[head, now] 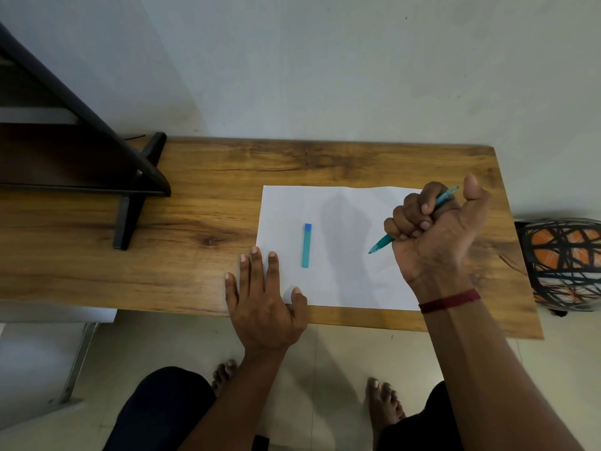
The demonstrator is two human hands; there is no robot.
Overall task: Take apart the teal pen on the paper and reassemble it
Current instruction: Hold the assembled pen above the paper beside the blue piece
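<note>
A white sheet of paper (344,275) lies on the wooden table (201,222). My right hand (435,229) is closed in a fist around the teal pen (380,245), held over the paper's right side with its tip pointing down-left and its rear end sticking out past my thumb. A teal cap with a blue end (306,245) lies alone on the paper's middle. My left hand (263,304) rests flat with fingers spread on the paper's near-left corner and the table edge, holding nothing.
A dark metal stand (136,190) sits on the table's left part. A patterned orange and black object (562,262) is just off the table's right end. The wall runs behind the table. My legs and bare feet show below the near edge.
</note>
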